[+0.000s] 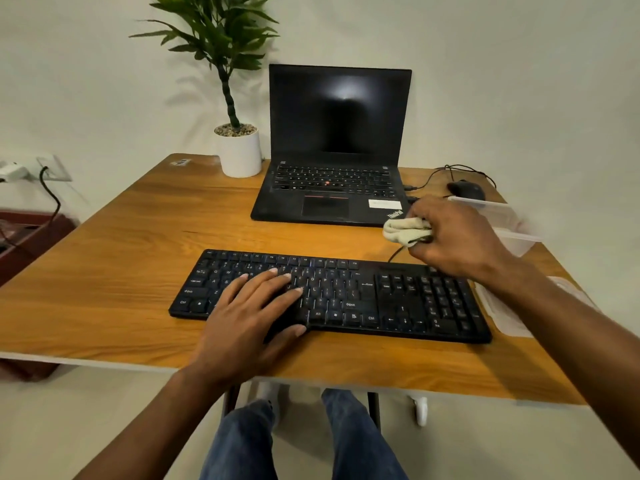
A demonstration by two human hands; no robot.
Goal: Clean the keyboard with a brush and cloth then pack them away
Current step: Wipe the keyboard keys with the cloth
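- Head view, nearest first: the person's knees in jeans show under the desk [104, 271] edge, both forearms reaching over it.
- Left hand [249, 313] lies flat on the left half of the keyboard [398, 299], fingers straight and spread over the keys, thumb at the front edge; it grips nothing and seems to steady the board.
- Keyboard lies near the front of the desk, long axis running left to right, square to the person; its right half is bare of hands.
- Right hand [453, 233] is just beyond the keyboard's back right corner, fingers curled round a bunched pale cloth [405, 228] that sticks out to its left.
- Cloth lies beyond and slightly right of the keys, so I judge the next move to be a short pull toward the person and down onto the right half of the board; the right hand is far nearer that end than the left.
- Clear tub [512, 223] sits just behind the right hand, and a flat clear lid [509, 313] lies touching or just beside the keyboard's right end; I cannot tell which.
- Brush: not seen anywhere, perhaps hidden behind the hand or in the tub.
- Farther back stand an open laptop [332, 143] with dark screen, a mouse [467, 190] to its right, and a potted plant [239, 150] to its left.
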